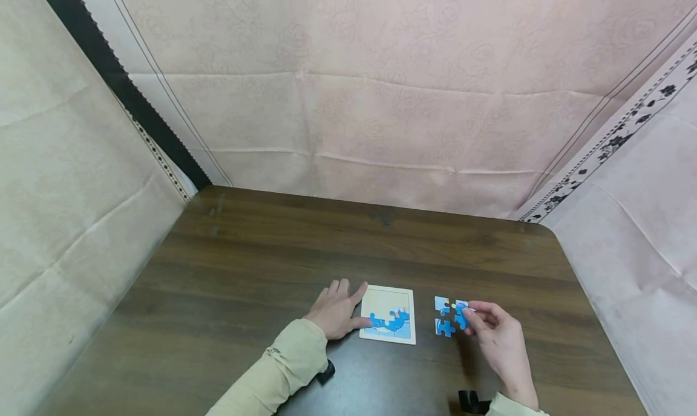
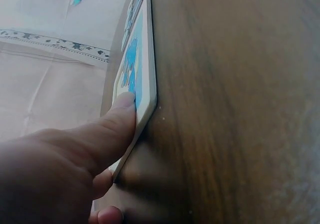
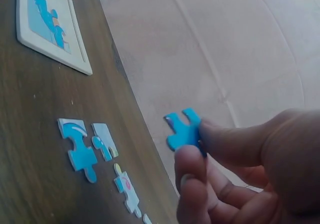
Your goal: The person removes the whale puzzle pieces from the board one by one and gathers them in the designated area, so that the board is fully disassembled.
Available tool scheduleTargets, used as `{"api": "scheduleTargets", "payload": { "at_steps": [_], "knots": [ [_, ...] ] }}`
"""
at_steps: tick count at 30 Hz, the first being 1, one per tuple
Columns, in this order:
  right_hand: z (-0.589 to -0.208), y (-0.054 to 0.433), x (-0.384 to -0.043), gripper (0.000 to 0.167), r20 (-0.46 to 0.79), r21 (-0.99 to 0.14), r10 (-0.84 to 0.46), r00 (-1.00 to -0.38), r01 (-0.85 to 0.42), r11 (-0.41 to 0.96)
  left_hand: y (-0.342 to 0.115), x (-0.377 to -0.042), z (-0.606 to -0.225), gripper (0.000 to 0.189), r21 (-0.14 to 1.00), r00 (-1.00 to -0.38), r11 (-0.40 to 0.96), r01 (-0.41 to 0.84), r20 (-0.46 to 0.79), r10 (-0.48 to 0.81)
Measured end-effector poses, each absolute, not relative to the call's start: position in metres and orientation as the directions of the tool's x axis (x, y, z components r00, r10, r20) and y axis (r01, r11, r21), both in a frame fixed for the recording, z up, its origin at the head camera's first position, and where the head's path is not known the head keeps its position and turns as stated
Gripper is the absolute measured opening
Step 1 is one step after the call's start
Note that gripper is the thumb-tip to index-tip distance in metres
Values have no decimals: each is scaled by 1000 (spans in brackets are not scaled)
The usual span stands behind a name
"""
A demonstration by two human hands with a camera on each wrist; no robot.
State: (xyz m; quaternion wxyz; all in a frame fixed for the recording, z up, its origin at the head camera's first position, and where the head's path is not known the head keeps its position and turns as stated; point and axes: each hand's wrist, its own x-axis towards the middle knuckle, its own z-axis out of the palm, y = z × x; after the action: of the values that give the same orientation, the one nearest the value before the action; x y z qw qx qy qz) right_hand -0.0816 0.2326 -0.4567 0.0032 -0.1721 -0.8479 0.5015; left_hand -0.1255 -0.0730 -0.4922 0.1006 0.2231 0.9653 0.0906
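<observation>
My left hand (image 1: 339,312) lies spread at the left side of a white-rimmed jigsaw tray (image 1: 388,297). Its thumb (image 2: 125,103) presses on the blue part near the tray's edge, and a fingertip touches the upper left corner. Blue puzzle pieces (image 1: 400,324) fill the lower part of the tray; above them the pale base shows. My right hand (image 1: 498,334) pinches a blue puzzle piece (image 3: 184,132) between thumb and fingers, raised above the table. Below it lie several loose pieces, among them a blue one (image 3: 79,151) and a white-and-blue one (image 3: 104,141).
The dark brown wooden table (image 1: 261,253) stretches around the tray and pieces. Pale patterned cloth (image 1: 370,101) hangs behind it and along both sides. A black strap (image 1: 472,402) is on the right wrist.
</observation>
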Motion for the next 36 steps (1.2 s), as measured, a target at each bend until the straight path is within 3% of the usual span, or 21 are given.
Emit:
{"api": "scheduleTargets", "payload": {
  "at_steps": [10, 18, 26, 36],
  "knots": [
    [-462, 240, -78, 28, -211, -861, 252, -944, 302, 409, -73, -125, -492, 81, 222, -882, 885, 409, -152, 446],
    [-464, 247, -75, 35, -231, -780, 278, -932, 348, 520, -73, -125, -491, 80, 216, -884, 886, 410, -146, 445],
    [-465, 250, -75, 44, -274, -744, 329, -904, 416, 523, -73, -125, -492, 80, 217, -883, 884, 414, -142, 448],
    [-467, 250, -76, 43, -285, -716, 331, -899, 430, 550, -74, -126, -494, 80, 210, -879, 878, 430, -126, 460]
  ]
}}
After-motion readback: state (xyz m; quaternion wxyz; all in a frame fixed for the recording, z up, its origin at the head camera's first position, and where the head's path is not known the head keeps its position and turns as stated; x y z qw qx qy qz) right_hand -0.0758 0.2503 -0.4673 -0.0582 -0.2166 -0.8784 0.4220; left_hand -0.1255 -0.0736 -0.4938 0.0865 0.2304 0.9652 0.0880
